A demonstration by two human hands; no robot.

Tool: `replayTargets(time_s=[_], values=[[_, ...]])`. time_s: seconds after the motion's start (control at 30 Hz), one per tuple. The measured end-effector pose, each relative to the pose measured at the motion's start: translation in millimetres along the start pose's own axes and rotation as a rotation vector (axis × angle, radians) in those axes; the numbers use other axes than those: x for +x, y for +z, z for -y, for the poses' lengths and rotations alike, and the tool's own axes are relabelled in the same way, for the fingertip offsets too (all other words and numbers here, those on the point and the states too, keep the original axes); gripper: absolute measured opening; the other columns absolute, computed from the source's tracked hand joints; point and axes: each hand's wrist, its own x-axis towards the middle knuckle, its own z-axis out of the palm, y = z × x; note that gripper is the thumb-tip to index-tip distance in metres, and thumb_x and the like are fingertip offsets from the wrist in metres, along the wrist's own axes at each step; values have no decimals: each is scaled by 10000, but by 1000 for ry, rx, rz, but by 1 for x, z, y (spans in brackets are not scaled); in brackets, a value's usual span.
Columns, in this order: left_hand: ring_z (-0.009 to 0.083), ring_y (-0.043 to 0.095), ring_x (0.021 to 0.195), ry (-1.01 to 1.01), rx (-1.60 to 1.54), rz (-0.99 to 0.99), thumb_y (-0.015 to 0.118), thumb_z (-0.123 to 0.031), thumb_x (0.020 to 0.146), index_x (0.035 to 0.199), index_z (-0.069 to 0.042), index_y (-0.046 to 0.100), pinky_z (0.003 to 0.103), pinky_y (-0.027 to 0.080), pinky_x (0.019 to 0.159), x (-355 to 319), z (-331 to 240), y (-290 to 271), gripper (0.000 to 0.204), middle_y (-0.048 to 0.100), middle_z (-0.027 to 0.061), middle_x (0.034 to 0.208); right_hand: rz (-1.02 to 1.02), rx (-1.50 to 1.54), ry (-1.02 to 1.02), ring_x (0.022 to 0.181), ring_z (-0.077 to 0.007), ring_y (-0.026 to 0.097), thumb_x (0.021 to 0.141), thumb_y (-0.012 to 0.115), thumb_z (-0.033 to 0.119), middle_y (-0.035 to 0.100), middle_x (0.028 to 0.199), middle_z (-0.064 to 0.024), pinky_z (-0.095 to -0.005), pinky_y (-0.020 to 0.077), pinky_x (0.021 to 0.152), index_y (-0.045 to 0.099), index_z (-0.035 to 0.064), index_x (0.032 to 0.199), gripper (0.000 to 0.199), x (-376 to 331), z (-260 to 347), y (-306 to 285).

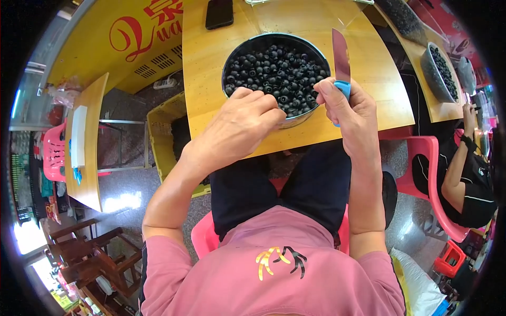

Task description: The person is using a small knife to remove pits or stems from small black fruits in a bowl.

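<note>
Knife [341, 63] gripped in right hand [350, 113] fingers, blade up.

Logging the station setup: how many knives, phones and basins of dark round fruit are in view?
Knives: 1, blue-handled knife in the right hand.
Phones: 1, black phone.
Basins: 2, round basin under the left hand; neighbouring basin.
Total: 4

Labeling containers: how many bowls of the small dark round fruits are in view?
2. A round metal bowl of dark round fruits sits on the wooden table under both hands; a second grey bowl of the same fruits sits on the far-right table by another person. More may be out of view.
</note>
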Motion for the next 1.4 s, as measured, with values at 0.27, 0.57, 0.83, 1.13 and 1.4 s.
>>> replayTargets(time_s=[0.27,0.57,0.83,1.13,1.4], values=[[257,567,841,-154,-53,155,663,-148,819,944,-70,614,355,399,761,10,-3,-12,155,565,72,850,22,7,10,548,-9,393,926,636,184,596,748,-3,-172,287,480,660,-5,968,195,1,-1,0],[343,587,870,-199,-388,127,626,-115,836,931,-8,601,396,472,743,16,5,1,145,587,162,893,30,-15,9,552,-9,399,926,635,190,597,748,-6,-171,292,482,659,-2,967,197,1,-1,1],[96,575,853,-454,-1000,-91,650,-43,853,1043,-1,638,243,485,749,14,22,-2,195,590,15,895,50,-34,22,557,-8,395,925,638,205,605,755,-1,-165,293,491,662,10,972,201,1,-2,4],[110,586,910,-460,-1302,-417,639,67,849,1105,17,556,236,505,850,22,-3,0,274,583,48,1009,56,20,28,557,-6,408,928,638,217,599,741,26,-167,301,485,657,26,1010,210,1,2,27],[110,593,882,-323,-1228,-647,671,71,822,1018,-23,611,245,497,792,23,-8,16,226,573,38,964,88,110,48,531,-15,397,917,658,218,503,655,58,-184,296,476,653,29,1018,214,-1,4,31]])
